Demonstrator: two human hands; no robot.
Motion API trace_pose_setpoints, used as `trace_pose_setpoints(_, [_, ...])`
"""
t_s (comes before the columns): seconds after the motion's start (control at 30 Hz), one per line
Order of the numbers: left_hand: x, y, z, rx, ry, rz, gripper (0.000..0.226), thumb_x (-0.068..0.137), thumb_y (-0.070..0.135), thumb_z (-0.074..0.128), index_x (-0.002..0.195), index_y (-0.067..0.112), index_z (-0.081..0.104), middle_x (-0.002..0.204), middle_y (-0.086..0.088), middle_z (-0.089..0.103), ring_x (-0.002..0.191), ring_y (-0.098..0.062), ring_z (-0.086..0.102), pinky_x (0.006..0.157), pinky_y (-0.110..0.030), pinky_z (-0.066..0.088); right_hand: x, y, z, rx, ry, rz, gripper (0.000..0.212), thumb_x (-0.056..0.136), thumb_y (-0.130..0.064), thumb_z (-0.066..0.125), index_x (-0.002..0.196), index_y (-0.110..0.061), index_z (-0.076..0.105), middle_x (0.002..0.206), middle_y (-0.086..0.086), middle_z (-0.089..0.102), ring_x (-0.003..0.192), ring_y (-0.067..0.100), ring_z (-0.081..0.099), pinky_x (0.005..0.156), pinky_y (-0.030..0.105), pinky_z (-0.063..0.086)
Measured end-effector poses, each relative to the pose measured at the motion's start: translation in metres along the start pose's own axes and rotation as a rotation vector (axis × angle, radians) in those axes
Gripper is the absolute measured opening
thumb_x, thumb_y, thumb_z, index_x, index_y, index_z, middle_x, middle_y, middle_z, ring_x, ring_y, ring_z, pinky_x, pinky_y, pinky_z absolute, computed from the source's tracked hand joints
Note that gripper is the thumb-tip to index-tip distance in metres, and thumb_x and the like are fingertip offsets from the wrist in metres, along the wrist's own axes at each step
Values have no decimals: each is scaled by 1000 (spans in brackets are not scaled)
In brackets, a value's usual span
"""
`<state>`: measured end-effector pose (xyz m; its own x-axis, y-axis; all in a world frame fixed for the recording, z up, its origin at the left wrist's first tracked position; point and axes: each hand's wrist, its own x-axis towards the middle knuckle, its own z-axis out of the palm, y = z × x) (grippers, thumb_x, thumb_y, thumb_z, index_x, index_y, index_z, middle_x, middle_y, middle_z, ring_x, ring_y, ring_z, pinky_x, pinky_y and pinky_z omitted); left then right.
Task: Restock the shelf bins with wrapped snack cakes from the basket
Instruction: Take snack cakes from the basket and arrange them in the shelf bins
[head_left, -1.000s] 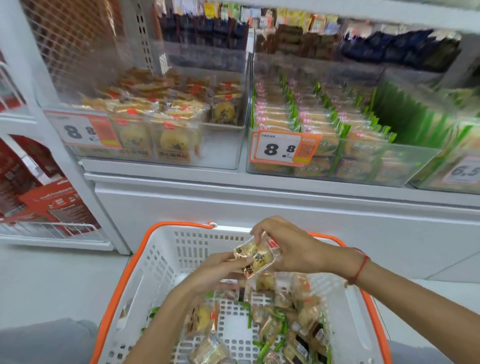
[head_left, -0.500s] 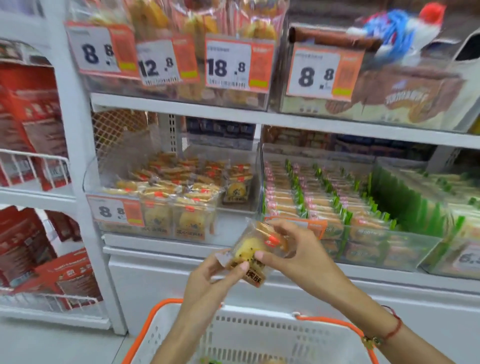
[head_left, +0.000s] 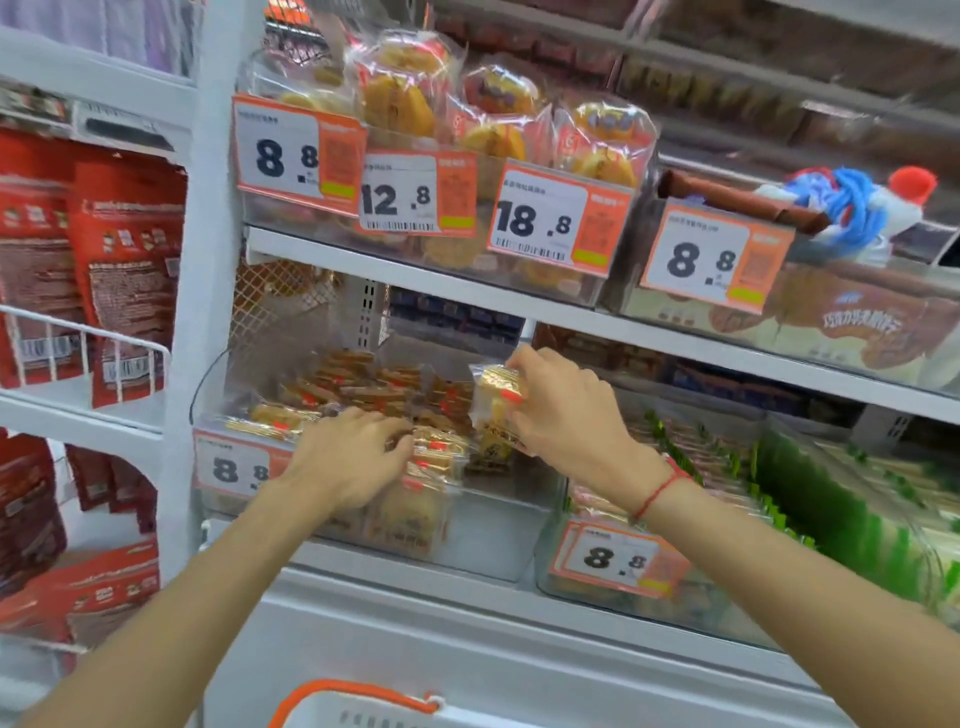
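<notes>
White store shelving (head_left: 395, 273) fills the view, its upper tier lined with bagged pastries behind orange price tags (head_left: 298, 153). On the tier below sits a clear plastic bin (head_left: 498, 525), its left side packed with rows of wrapped snack cakes (head_left: 358, 384), its right side showing bare floor. A neighbouring bin (head_left: 613, 587) to the right holds green-edged packets.

Both bare arms reach up from the bottom corners into the clear bin. The left hand (head_left: 353, 457) lies palm down over the front rows of cakes, fingers spread and bent at the knuckles, their tips pressing on the wrappers near the bin's front edge; whether they pinch any packet cannot be told. The right hand (head_left: 566, 410), a red string bracelet (head_left: 660, 491) at its wrist, is raised just above the stock with thumb and fingers closed around one wrapped cake (head_left: 496, 397), held upright over the middle of the bin, just right of the packed rows.

At the bottom edge, the orange-rimmed white basket (head_left: 358, 699) shows only its handle and top lip.
</notes>
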<state>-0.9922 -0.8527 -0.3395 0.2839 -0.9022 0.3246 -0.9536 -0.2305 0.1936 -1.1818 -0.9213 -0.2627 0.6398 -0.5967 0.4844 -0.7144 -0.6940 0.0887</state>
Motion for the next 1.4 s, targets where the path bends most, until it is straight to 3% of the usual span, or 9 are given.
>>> trace_pose_setpoints(0.07, [1, 0, 3, 20, 44, 12, 44, 99, 42, 26, 136, 33, 48, 138, 6, 53, 123, -16, 48, 86, -31, 41, 17, -3, 8, -123, -106, 39, 32, 92, -25, 56, 121, -14, 47, 116, 10, 57, 102, 37, 57, 70, 36, 36])
trace_pose_setpoints(0.17, [1, -3, 6, 6, 77, 19, 45, 98, 42, 27, 134, 31, 51, 134, 5, 57, 120, -15, 49, 83, -29, 40, 38, -6, 23, -204, -259, 95, 30, 91, -21, 57, 119, -11, 51, 121, 13, 58, 111, 36, 55, 83, 40, 43])
trace_pose_setpoints(0.27, [-1, -3, 10, -6, 98, 29, 44, 97, 42, 27, 129, 30, 56, 129, 4, 60, 117, -16, 52, 82, -29, 41, 51, -1, 40, -115, -389, 154, 44, 91, -22, 58, 133, -15, 47, 129, 12, 53, 118, 31, 52, 92, 37, 44])
trace_pose_setpoints(0.4, [1, -4, 13, 1, 151, 28, 49, 95, 43, 23, 124, 27, 59, 126, 4, 62, 113, -17, 54, 81, -28, 41, 65, 4, 70, -46, -420, 196, 53, 90, -12, 61, 140, -16, 43, 129, 11, 54, 112, 28, 56, 88, 31, 47])
trace_pose_setpoints(0.6, [1, -6, 17, -63, 156, 26, 44, 96, 39, 30, 127, 24, 58, 126, 0, 61, 111, -18, 54, 83, -30, 41, 78, 3, 86, -285, -389, 148, 36, 85, -14, 69, 120, -15, 60, 123, 9, 60, 111, 29, 59, 89, 35, 49])
trace_pose_setpoints(0.97, [1, -4, 17, -55, 168, 13, 44, 97, 39, 29, 128, 25, 57, 126, 2, 61, 111, -17, 54, 83, -29, 42, 60, 4, 93, -299, -428, 83, 37, 87, -11, 64, 123, -11, 56, 125, 12, 59, 113, 31, 57, 92, 38, 48])
trace_pose_setpoints(1.1, [-3, -4, 15, -107, 215, 17, 41, 97, 39, 32, 130, 27, 55, 130, 5, 58, 116, -13, 51, 85, -29, 42, 54, 6, 70, -203, -438, 18, 44, 87, -14, 63, 130, -17, 54, 129, 8, 57, 114, 28, 56, 90, 33, 46])
trace_pose_setpoints(1.23, [-13, -2, 17, -257, 393, 67, 29, 95, 36, 49, 122, 30, 59, 123, 12, 61, 113, -7, 52, 90, -27, 40, 34, -2, 38, -130, -290, -99, 41, 87, -22, 66, 127, -26, 57, 126, 0, 60, 114, 23, 55, 84, 35, 46])
trace_pose_setpoints(1.4, [-38, 26, 3, -364, 499, 135, 18, 89, 31, 59, 106, 29, 64, 105, 13, 64, 98, -12, 55, 78, -27, 39, -28, -1, 4, 204, -147, -120, 27, 82, -29, 73, 107, -30, 64, 96, -9, 62, 88, 12, 57, 74, 36, 51])
